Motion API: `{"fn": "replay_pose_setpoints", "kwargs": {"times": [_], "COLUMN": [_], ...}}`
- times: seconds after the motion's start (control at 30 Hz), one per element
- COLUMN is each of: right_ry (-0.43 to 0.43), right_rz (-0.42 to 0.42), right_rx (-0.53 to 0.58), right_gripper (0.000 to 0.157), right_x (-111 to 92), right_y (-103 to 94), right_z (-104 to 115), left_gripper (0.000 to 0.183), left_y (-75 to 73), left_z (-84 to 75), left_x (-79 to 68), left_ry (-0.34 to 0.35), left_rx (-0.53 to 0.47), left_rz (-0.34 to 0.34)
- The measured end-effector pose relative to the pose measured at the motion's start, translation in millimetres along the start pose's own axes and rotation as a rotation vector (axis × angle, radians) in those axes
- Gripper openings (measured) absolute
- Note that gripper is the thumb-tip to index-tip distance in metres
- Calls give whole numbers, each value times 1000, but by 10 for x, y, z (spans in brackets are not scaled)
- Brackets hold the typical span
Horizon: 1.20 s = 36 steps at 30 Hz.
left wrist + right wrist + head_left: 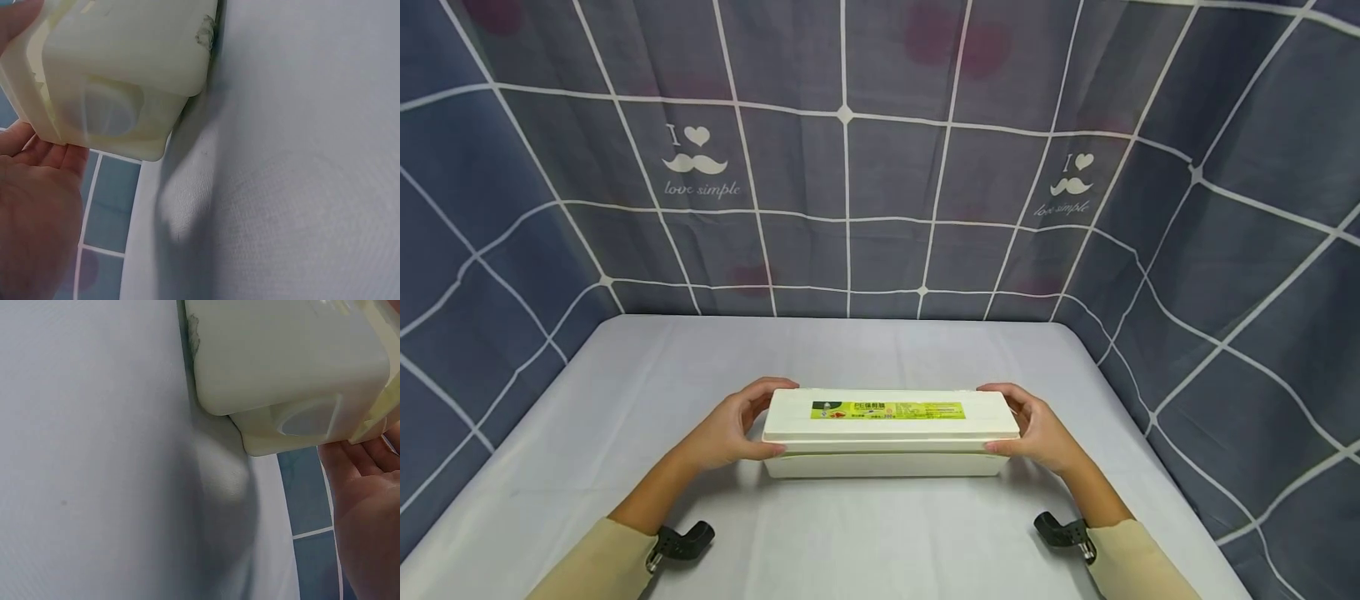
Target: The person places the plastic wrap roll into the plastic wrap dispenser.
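A long, cream-white cling film box (887, 462) with a yellow-green label (887, 410) on its lid lies crosswise before me on the table. My left hand (737, 427) grips its left end, thumb at the front and fingers round the back. At the opposite end my right hand (1033, 429) holds it the same way. Through a round opening in the box's end, a pale roll end (111, 111) shows in the left wrist view. A narrow seam runs between lid and base; whether the lid is fully seated, I cannot tell.
A white cloth covers the table (835, 350). Dark grey-blue checked curtains (887, 183) enclose it at the back and on both sides. Each wrist carries a small black camera mount, such as the left mount (683, 542).
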State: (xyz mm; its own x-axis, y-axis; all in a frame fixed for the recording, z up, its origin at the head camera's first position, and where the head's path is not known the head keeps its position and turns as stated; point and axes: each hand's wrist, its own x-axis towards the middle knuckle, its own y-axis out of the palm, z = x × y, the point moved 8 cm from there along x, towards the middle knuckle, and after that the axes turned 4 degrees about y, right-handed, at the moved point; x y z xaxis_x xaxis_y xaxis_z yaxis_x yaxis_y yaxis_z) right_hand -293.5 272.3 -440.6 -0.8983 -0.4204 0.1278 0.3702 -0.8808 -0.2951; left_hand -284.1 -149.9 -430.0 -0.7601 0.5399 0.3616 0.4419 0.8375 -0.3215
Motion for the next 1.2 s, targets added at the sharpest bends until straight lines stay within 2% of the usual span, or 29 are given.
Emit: {"fn": "replay_pose_setpoints", "kwargs": {"times": [0.27,0.43,1.2], "right_ry": [22,25,13], "right_rz": [5,3,60], "right_rx": [2,-4,35], "right_gripper": [82,82,83], "right_x": [-19,-20,-40], "right_y": [25,32,69], "right_z": [1,8,-64], "left_gripper": [79,77,75], "left_y": [6,3,6], "left_z": [24,43,78], "left_x": [-53,-75,-62], "left_ry": [-29,-20,-54], "left_rx": [35,45,56], "left_rz": [-1,4,46]}}
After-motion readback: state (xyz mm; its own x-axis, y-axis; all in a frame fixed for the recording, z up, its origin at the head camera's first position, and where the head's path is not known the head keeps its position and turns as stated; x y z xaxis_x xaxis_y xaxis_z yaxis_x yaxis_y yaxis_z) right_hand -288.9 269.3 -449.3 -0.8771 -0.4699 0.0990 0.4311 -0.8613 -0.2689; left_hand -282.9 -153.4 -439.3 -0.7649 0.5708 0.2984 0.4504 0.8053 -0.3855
